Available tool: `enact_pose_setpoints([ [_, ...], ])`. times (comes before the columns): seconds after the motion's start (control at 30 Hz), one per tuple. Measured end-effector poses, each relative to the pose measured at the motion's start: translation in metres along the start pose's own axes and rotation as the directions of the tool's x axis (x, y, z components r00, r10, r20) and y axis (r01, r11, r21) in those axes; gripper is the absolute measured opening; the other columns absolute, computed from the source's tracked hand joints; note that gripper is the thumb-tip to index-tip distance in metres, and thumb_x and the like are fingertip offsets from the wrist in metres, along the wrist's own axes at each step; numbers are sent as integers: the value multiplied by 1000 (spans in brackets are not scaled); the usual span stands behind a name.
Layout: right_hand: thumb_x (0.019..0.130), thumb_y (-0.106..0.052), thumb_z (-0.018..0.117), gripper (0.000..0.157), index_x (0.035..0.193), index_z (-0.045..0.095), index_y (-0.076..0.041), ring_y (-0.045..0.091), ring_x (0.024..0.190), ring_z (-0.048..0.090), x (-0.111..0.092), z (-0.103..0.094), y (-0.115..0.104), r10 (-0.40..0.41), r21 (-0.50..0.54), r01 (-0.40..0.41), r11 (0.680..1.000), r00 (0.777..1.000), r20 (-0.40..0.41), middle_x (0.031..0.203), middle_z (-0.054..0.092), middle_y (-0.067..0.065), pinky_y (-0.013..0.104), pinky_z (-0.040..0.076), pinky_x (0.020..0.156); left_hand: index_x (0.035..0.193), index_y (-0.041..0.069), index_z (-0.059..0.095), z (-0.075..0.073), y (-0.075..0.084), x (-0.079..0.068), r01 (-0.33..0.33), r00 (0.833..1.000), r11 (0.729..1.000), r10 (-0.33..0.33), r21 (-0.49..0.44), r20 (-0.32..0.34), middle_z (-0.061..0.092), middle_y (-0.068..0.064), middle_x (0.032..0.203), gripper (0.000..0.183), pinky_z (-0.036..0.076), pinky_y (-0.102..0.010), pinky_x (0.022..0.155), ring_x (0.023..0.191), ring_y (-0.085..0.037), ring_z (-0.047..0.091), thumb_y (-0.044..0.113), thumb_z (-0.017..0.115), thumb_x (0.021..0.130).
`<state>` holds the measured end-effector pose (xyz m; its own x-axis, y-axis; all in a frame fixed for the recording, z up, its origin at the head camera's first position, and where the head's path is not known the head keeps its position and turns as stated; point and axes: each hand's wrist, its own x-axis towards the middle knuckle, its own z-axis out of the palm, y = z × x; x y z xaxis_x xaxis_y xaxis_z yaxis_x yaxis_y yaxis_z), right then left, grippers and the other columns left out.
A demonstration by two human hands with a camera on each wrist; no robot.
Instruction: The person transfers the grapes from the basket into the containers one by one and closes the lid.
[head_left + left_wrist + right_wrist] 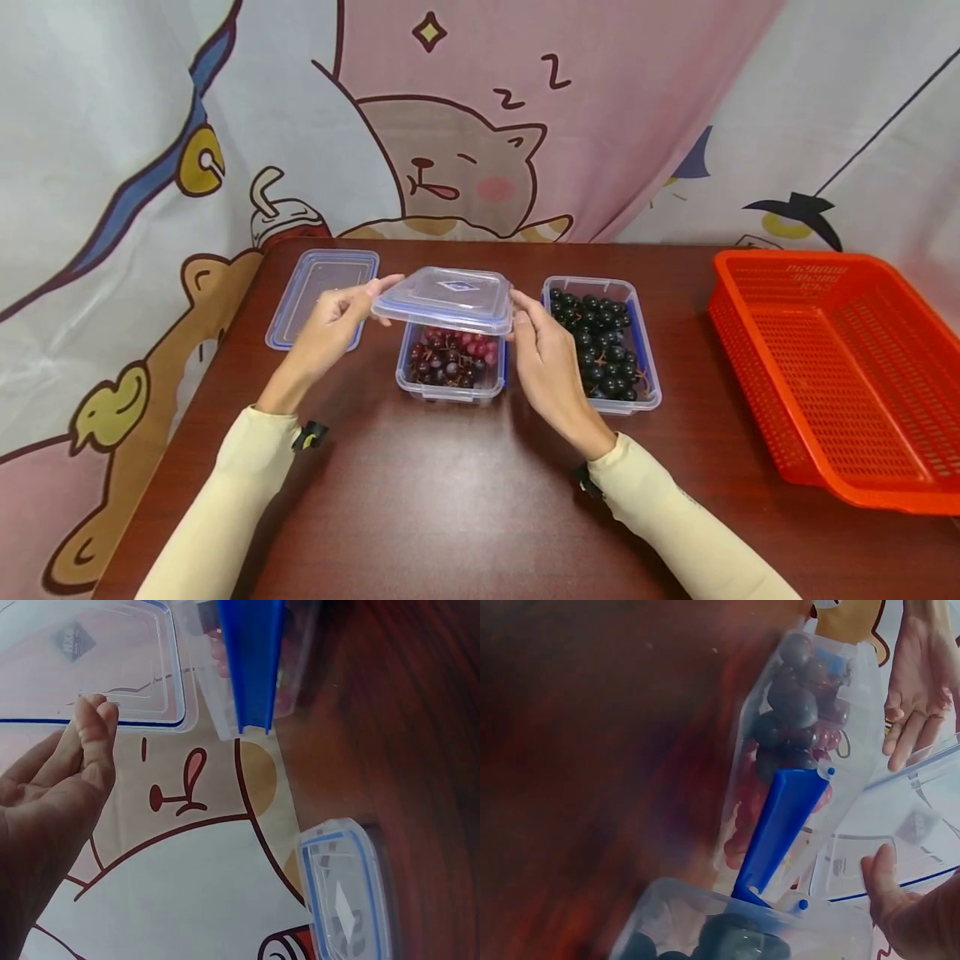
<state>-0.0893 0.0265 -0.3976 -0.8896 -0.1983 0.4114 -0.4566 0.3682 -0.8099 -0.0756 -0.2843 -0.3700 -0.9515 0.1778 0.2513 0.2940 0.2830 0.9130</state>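
Both hands hold a clear lid with a blue seal (450, 298) by its two ends, tilted above a plastic container of red grapes (450, 390). My left hand (335, 321) pinches the lid's left edge; in the left wrist view its fingertips (96, 724) meet the lid's rim. At the opposite edge, my right hand (546, 358) grips the lid between thumb and fingers. Dark and pinkish-red grapes (787, 705) show through the container's wall in the right wrist view. A blue locking flap (784, 825) hangs off its side.
Right of the grape container stands a second open container (645, 375) of black grapes (600, 350). Another clear lid (330, 287) lies flat at the back left. A red plastic basket (780, 392) stands on the right of the brown table (442, 508). A cartoon-printed curtain (630, 100) hangs behind.
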Motion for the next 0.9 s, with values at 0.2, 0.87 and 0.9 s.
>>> enact_pose_setpoints([
  [0.2,117,-35,46,60,165,44,0,29,143,55,-6,6,2,50,6,-51,999,994,102,160,54,19,49,44,117,167,7,44,0,-8,-8,56,988,997,-62,48,144,45,-7,169,57,31,-48,126,154,-26,43,25,56,115],
  [0.87,112,-51,53,94,174,4,-1,26,164,15,-14,24,5,226,-220,-156,963,912,342,181,7,19,46,19,130,175,7,15,19,-21,-23,88,956,863,-213,498,200,29,-16,176,105,36,-57,122,151,-33,46,58,71,103],
  [0.9,112,-50,54,93,174,4,-1,27,164,15,-14,24,5,233,-224,-161,961,909,346,181,7,19,48,20,130,175,7,14,21,-21,-23,97,953,862,-225,497,204,28,-15,176,105,32,-57,124,156,-32,40,60,70,103],
])
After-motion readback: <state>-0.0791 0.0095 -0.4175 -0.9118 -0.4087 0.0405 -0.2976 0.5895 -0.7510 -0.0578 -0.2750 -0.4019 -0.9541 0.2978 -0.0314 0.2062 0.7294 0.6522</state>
